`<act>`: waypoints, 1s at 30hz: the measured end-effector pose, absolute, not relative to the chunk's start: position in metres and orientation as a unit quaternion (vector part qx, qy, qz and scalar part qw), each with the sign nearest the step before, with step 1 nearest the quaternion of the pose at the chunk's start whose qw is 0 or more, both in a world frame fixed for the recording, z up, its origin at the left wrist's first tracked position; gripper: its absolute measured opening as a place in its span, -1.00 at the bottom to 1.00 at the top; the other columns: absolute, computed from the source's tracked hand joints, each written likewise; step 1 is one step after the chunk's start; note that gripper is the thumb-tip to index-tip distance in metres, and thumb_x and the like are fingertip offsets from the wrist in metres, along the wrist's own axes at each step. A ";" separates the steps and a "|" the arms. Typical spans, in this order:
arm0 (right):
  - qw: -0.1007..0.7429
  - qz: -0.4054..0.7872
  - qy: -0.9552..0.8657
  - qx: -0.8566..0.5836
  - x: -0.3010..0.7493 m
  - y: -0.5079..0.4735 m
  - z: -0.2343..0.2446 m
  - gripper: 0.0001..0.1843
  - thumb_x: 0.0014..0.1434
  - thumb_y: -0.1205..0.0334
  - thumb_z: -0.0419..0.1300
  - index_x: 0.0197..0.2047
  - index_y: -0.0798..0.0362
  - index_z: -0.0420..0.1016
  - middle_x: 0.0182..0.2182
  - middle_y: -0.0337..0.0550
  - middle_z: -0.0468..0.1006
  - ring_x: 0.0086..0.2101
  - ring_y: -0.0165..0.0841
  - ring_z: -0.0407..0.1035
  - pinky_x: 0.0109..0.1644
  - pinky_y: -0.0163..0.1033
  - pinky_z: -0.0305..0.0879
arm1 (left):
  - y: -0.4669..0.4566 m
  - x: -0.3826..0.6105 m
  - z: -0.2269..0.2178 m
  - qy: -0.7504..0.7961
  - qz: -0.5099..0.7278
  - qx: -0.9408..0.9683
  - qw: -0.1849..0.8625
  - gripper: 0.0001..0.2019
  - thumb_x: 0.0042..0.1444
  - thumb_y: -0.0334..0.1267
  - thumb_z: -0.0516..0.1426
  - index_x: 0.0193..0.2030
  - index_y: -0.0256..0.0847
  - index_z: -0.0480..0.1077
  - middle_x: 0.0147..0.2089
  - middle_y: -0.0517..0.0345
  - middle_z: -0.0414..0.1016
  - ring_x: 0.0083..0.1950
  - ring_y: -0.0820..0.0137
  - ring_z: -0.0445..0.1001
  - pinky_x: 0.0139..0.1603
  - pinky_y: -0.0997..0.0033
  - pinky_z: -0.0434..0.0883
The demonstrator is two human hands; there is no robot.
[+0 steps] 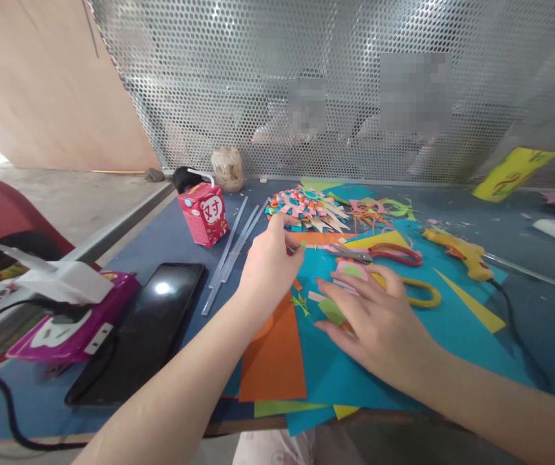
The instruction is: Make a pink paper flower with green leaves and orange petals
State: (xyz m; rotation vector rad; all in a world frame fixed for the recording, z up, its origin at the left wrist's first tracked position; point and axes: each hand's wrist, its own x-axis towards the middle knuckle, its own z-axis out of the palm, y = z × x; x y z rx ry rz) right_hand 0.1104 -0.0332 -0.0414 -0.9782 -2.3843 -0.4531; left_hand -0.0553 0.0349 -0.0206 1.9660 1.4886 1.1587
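Observation:
My left hand [273, 263] is closed, thumb and fingers pinched on a small piece of green paper [303, 245] at their tips. My right hand [378, 323] hovers low over or rests on the blue paper [355, 381], its fingers apart; contact is hard to judge. Around its fingers lie cut pieces of green paper [331, 311] and pink paper. Scissors with red handles [396, 254] lie just beyond it. A yellow handle loop [425, 294] shows beside its knuckles, the rest hidden. An orange sheet [274, 355] lies between my arms.
A fringed paper flower [306, 206] sits behind paper scraps [378, 210]. To the right is a yellow glue gun [461, 252] with a cord. At left are glue sticks [233, 248], a red drink box [204, 213], a phone [141, 336] and a purple power strip [73, 323]. A perforated metal panel [258, 64] stands behind.

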 end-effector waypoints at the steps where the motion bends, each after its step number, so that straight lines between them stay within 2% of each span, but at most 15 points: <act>1: 0.259 -0.145 -0.886 -0.357 0.106 -0.032 -0.041 -0.61 0.11 0.21 0.22 -0.04 0.27 0.37 -0.20 0.06 0.58 -0.10 -0.13 0.40 0.06 0.07 -0.03 | 0.035 -0.055 -0.021 0.534 0.417 0.706 0.207 -0.66 -0.04 -0.46 0.10 -0.08 -0.21 0.22 -0.42 0.24 0.45 -0.39 0.43 0.42 -0.29 0.42 0.34; 4: 0.237 -0.083 -0.897 -0.364 0.095 -0.029 -0.044 -0.51 0.07 0.20 0.26 0.02 0.27 0.32 -0.18 0.05 0.57 -0.12 -0.18 0.41 0.09 0.07 -0.09 | 0.036 -0.055 -0.022 0.538 0.419 0.701 0.209 -0.66 -0.05 -0.46 0.11 -0.09 -0.21 0.22 -0.43 0.25 0.45 -0.40 0.44 0.41 -0.29 0.43 0.35; 6: 0.229 -0.064 -0.892 -0.385 0.090 -0.026 -0.048 -0.52 0.06 0.24 0.27 0.03 0.23 0.31 -0.24 0.00 0.58 -0.17 -0.20 0.43 0.06 0.07 -0.07 | 0.035 -0.054 -0.021 0.539 0.422 0.698 0.212 -0.67 -0.05 -0.46 0.11 -0.10 -0.21 0.22 -0.44 0.26 0.45 -0.41 0.44 0.41 -0.30 0.44 0.34; 10: 0.247 -0.060 -0.887 -0.384 0.090 -0.019 -0.052 -0.66 0.09 0.35 0.24 -0.04 0.16 0.35 -0.35 -0.12 0.57 -0.30 -0.26 0.44 -0.07 -0.02 0.10 | 0.034 -0.053 -0.021 0.535 0.423 0.699 0.215 -0.68 -0.04 -0.46 0.10 -0.11 -0.20 0.22 -0.44 0.26 0.44 -0.38 0.44 0.42 -0.28 0.43 0.34; 15: 0.239 -0.074 -0.901 -0.355 0.091 -0.009 -0.052 -0.86 0.19 0.43 0.07 -0.17 0.18 0.38 -0.40 -0.09 0.53 -0.31 -0.28 0.38 -0.24 -0.20 0.24 | 0.036 -0.054 -0.022 0.536 0.422 0.701 0.209 -0.67 -0.06 -0.47 0.11 -0.12 -0.20 0.22 -0.43 0.26 0.43 -0.40 0.46 0.41 -0.29 0.43 0.35; 24: 0.216 -0.166 -0.921 -0.277 0.083 -0.004 -0.051 -0.65 0.24 0.52 -0.15 -0.36 0.21 0.44 -0.59 -0.08 0.45 -0.47 -0.26 0.33 -0.28 -0.16 0.23 | 0.035 -0.053 -0.020 0.538 0.423 0.698 0.210 -0.66 -0.06 -0.47 0.11 -0.10 -0.21 0.22 -0.44 0.27 0.43 -0.40 0.45 0.41 -0.27 0.43 0.35; 27: 0.227 -0.157 -0.920 -0.277 0.085 -0.001 -0.048 -0.67 0.24 0.51 -0.15 -0.33 0.21 0.43 -0.58 -0.09 0.45 -0.48 -0.29 0.33 -0.29 -0.18 0.25 | 0.036 -0.053 -0.021 0.537 0.427 0.696 0.211 -0.66 -0.06 -0.47 0.11 -0.10 -0.21 0.22 -0.43 0.26 0.44 -0.39 0.45 0.42 -0.27 0.43 0.36; 30: 0.249 -0.132 -0.911 -0.302 0.091 0.002 -0.044 -0.78 0.24 0.47 -0.08 -0.26 0.18 0.38 -0.48 -0.09 0.49 -0.39 -0.30 0.36 -0.25 -0.21 0.29 | 0.036 -0.054 -0.021 0.534 0.426 0.699 0.211 -0.66 -0.05 -0.46 0.11 -0.10 -0.20 0.23 -0.42 0.25 0.46 -0.39 0.44 0.42 -0.27 0.42 0.36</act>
